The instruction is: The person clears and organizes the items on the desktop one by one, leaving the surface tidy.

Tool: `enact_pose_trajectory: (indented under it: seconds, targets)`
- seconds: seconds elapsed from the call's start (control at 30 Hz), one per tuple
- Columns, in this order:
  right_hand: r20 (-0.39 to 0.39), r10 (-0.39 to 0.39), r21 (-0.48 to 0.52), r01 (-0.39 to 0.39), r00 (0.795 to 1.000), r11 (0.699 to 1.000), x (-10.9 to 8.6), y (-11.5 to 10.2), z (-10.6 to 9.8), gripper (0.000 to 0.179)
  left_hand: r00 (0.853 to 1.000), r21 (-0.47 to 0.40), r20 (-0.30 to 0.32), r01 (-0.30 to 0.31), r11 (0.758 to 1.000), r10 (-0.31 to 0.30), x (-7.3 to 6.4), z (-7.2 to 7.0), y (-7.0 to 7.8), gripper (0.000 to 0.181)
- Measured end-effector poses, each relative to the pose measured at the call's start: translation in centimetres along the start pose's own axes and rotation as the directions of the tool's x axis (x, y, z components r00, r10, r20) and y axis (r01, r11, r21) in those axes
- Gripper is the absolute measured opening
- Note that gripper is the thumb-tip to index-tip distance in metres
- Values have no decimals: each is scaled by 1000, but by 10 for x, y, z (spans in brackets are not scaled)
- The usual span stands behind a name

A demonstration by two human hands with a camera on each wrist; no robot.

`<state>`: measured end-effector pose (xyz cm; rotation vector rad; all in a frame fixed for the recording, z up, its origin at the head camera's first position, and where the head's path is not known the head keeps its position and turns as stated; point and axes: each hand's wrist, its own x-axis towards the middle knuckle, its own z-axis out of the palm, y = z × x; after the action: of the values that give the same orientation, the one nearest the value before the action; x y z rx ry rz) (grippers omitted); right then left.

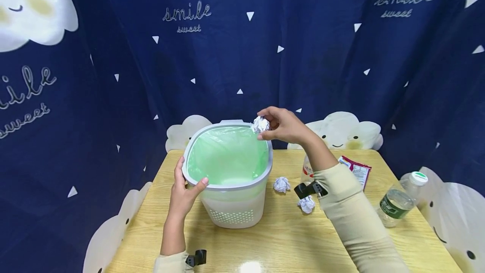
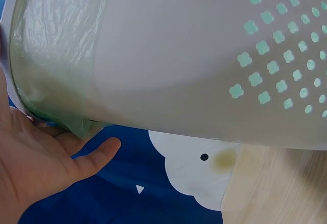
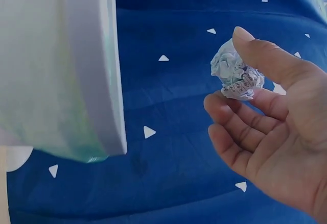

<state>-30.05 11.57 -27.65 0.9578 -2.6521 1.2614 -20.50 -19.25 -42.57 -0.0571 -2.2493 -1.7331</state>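
A crumpled paper ball point(image 1: 260, 125) is pinched between the thumb and fingers of my right hand point(image 1: 285, 126), up at the right rear rim of the trash bin point(image 1: 242, 207). In the right wrist view the paper ball point(image 3: 235, 73) shows printed lettering, and a gap separates it from the bin's rim point(image 3: 94, 55). A thin green bag point(image 1: 227, 155) lines the bin and folds over its edge. On the left, my left hand point(image 1: 183, 195) grips the rim, thumb along the front edge; the bag partly hides its fingers in the left wrist view.
Two more crumpled paper balls, one nearer the bin point(image 1: 282, 184) and one by my right wrist point(image 1: 306, 204), lie on the wooden table point(image 1: 288, 243). A clear bottle point(image 1: 307, 171) is partly behind my right forearm, near a wrapper point(image 1: 359, 171). A green-labelled bottle point(image 1: 398, 203) stands at right.
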Motion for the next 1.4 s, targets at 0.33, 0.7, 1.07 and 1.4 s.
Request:
enact_pose_trajectory:
  seconds: [0.33,0.7,1.07,1.4]
  targets:
    - [84,-9,35,6,996,999,26,-13,12,60,1000,1,2,3,1000,-3,-1,-4,-1,94]
    - [160,68,-8,-68,985,998,57,-17,29,57,1000,6,-11,10,1000,-10,0,-4,3,94]
    - [249,152,-44,-146,956,988,78,-15,40,57,1000,-14,-9,5,1000,-5,0,0,-1,94]
    - [333,212,-99,-189,919,977,92,-12,59,53,1000,-21,-6,0,1000,0,1,0,-1,94]
